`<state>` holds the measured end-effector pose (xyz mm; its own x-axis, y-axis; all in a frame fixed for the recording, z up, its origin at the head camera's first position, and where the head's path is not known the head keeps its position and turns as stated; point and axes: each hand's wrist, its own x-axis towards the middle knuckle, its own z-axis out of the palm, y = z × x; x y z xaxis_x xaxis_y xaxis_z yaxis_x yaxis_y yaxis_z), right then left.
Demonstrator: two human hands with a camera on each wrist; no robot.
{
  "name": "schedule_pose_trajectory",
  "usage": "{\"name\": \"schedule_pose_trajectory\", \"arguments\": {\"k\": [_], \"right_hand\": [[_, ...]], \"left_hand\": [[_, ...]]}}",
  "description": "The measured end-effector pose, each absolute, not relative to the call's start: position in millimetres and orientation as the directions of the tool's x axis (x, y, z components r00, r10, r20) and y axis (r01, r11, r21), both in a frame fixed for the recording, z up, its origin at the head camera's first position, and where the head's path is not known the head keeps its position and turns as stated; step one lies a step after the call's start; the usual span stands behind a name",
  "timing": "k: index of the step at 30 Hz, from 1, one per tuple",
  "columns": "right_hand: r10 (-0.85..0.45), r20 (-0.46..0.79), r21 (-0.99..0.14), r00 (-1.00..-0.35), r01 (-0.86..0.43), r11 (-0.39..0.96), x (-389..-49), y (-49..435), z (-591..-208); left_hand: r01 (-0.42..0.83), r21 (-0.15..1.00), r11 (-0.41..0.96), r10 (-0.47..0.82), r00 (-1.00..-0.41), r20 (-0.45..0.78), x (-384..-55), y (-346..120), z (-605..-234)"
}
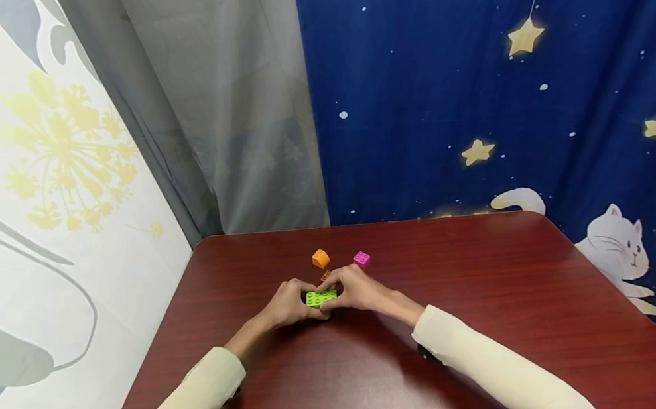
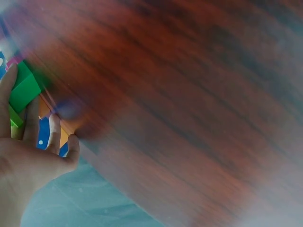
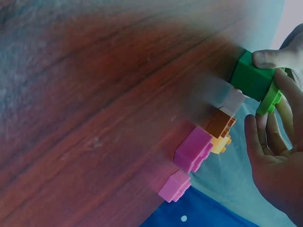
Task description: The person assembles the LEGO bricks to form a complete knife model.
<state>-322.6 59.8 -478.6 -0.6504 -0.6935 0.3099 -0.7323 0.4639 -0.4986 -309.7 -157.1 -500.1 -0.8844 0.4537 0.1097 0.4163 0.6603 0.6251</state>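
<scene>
A light green studded brick (image 1: 322,298) lies between my two hands near the table's middle. The right wrist view shows it joined to a dark green block (image 3: 253,75), whose smooth side also appears in the left wrist view. My left hand (image 1: 288,303) holds the left end, fingers and thumb bent around it. From the other side, my right hand (image 1: 358,288) pinches the right end, with its lower fingers spread loosely below. Just beyond the hands is a small orange-brown brick (image 1: 326,276), partly covered by the right fingers. Some fingertip contacts are hidden.
Farther back lie an orange curved brick (image 1: 320,258) and a magenta brick (image 1: 361,259). The right wrist view also shows a light pink brick (image 3: 175,186) and a pale grey block (image 3: 233,100). The dark red table (image 1: 466,323) ends at curtains.
</scene>
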Motion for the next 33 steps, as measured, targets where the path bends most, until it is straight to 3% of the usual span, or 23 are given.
{"name": "schedule_pose_trajectory", "arguments": {"k": [14,33], "right_hand": [[-0.693,0.366,-0.469,-0.622,-0.766,0.44,-322.2,61.9,-485.2],[-0.683,0.316,-0.473,-0.658,-0.734,0.488,-325.5,94.2,-481.8]], "left_hand": [[0.409,0.637,0.653,0.456,-0.884,0.101,-310.8,-159.3,-501.1],[0.444,0.577,0.686,0.472,-0.875,0.111,-307.1,-155.5,-499.5]]}}
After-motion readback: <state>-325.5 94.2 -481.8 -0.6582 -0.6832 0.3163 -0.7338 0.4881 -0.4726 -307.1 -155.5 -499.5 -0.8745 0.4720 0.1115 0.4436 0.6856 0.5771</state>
